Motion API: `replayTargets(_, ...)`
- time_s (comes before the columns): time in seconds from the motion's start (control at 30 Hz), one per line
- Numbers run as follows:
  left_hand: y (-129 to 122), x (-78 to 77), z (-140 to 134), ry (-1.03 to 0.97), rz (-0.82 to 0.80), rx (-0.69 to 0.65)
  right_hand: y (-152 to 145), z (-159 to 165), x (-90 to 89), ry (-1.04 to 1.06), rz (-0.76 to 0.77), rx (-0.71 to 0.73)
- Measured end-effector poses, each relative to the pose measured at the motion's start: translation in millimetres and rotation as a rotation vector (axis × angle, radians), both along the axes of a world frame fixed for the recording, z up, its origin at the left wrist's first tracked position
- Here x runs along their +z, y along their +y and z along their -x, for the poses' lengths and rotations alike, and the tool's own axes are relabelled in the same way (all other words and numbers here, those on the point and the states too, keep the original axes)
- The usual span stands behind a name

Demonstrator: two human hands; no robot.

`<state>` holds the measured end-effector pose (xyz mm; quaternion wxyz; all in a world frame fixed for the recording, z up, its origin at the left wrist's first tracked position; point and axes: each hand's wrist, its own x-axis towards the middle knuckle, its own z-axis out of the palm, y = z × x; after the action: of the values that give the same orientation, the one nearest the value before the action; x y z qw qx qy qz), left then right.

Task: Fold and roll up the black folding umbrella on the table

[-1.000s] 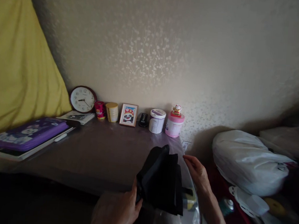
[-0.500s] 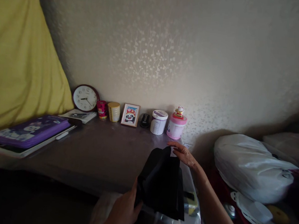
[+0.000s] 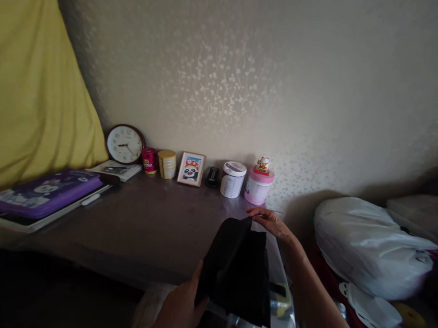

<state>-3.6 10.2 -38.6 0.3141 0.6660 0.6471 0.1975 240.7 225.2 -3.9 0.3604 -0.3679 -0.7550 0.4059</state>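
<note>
A folded black sheet-like item [image 3: 235, 276], perhaps cloth or a thin bag, is held up over the front right of the table. Its layers stand partly apart; the dark surface hides detail. My left hand [image 3: 181, 305] grips its lower left edge, thumb and fingers closed round it. At the top corner, my right hand [image 3: 269, 222] pinches the edge of one layer between thumb and fingertips. Beyond the right hand stands a pink-lidded tub [image 3: 258, 187] with a lucky cat figurine [image 3: 263, 164] on its lid.
Along the wall stand a clock [image 3: 125, 144], a yellow-lidded jar [image 3: 167, 165], a panda picture frame [image 3: 191, 169] and a white tub [image 3: 233, 180]. A purple case [image 3: 44, 190] lies left on the grey table [image 3: 154, 219]. White plastic bags [image 3: 367, 246] are at right.
My right hand's fingers have closed onto the top corner of the black item. The item has shifted slightly, its upper layers a little more raised. My left hand stays about where it was.
</note>
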Motion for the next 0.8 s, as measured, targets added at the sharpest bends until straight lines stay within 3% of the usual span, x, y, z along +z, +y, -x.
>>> replayTargets(0.17, -2.7, -1.9, 4.0, 0.264, 0.003, -0.005, 2.5, 0.6, -4.6, 0.034, 0.055, 0.014)
replayTargets(0.27, -3.2, -9.7, 2.3, 0.364, -0.141, 0.048, 2.7, 4.4, -7.4, 0.071, 0.127, 0.037)
replayTargets(0.5, 15.7, -18.4, -17.1, 0.048, -0.629, 0.031, 1.6, 8.1, -6.1, 0.055, 0.134, 0.062)
replayTargets(0.67, 30.8, -26.3, -21.7, -0.082, -0.689, -0.014, 3.3, 7.7, -11.7, 0.090, 0.160, 0.088)
replayTargets(0.8, 30.8, -21.2, -24.1, -0.247, -0.663, 0.000, 4.9, 8.4, -13.2, 0.076, 0.195, 0.087)
